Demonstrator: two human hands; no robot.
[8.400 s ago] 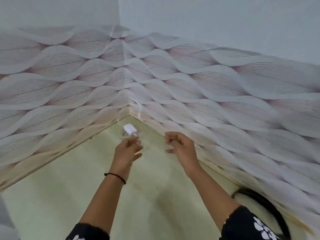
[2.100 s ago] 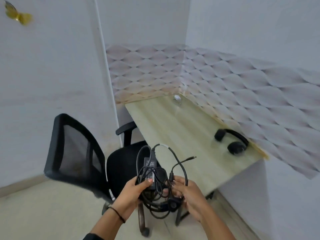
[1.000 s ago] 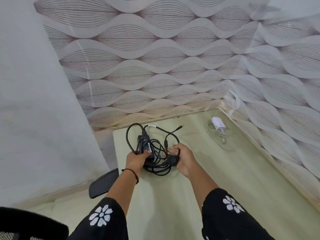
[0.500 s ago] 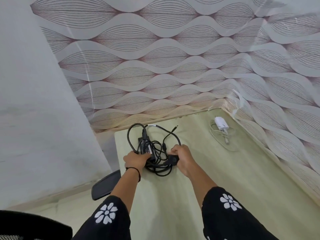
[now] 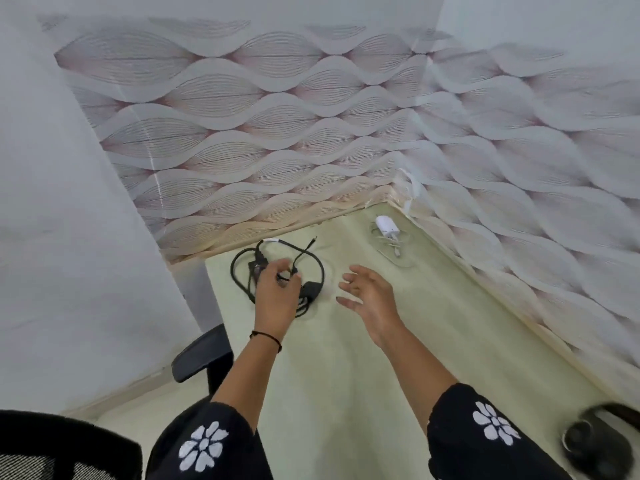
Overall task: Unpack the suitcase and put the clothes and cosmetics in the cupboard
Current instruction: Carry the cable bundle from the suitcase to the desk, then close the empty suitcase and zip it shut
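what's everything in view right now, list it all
power adapter with cable: one, black, coiled on the desk's far left
charger with cable: one, white, desk's far corner
headphones: one, black, desk, lower right of view
chair: one, black, left of the desk
desk: one, pale green, fills the corner
wallpaper: one wave pattern, grey-pink, behind the desk on two sides
left hand: one, black flowered sleeve, over the adapter's cable, grip unclear
right hand: one, black flowered sleeve, fingers spread, holding nothing

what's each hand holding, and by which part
Left hand fingers pinch a cord loop of the black charger cable lying on the desk; right hand holds nothing.
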